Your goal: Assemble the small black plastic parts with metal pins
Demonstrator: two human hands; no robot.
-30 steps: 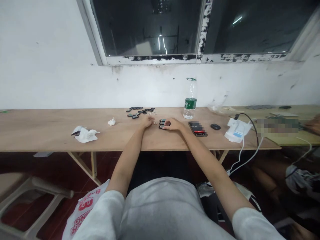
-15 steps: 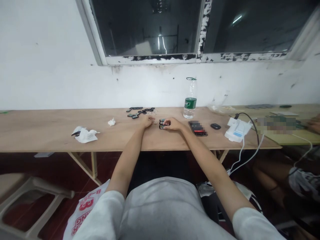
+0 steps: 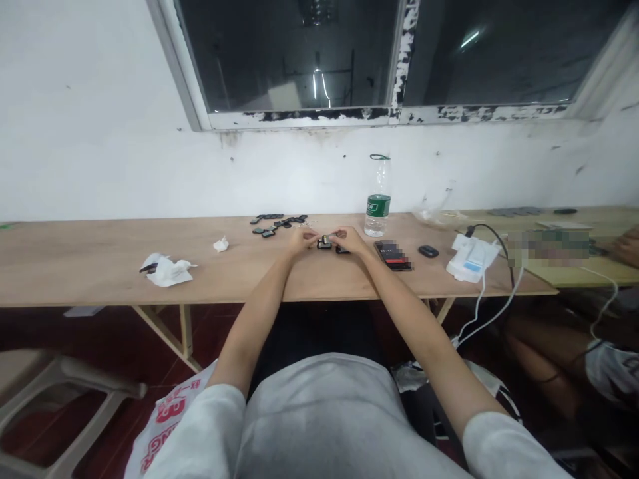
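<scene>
My right hand (image 3: 349,239) pinches a small dark rectangular piece (image 3: 326,238) with a yellowish edge, tilted up a little from the table. From the other side, the closed fingertips of my left hand (image 3: 302,239) come right up to this piece; what they hold, if anything, is too small to make out. Just below lies another small black piece (image 3: 324,246), and one more dark piece (image 3: 342,250) shows partly under my right hand. Behind my left hand are several similar black pieces (image 3: 268,233) in a loose group, with tiny pale bits (image 3: 310,221) beside them.
A water bottle (image 3: 378,214), a phone (image 3: 393,255) and a black oval case (image 3: 428,251) stand to the right. Further right lies a white box with cables (image 3: 471,258). Crumpled tissues (image 3: 172,271) are on the left of the wooden table (image 3: 239,283). Another person's hand (image 3: 626,249) shows far right.
My left hand has moved right to meet my right hand. My right hand has lifted and tilted one small black piece between them; the view shifted slightly.
</scene>
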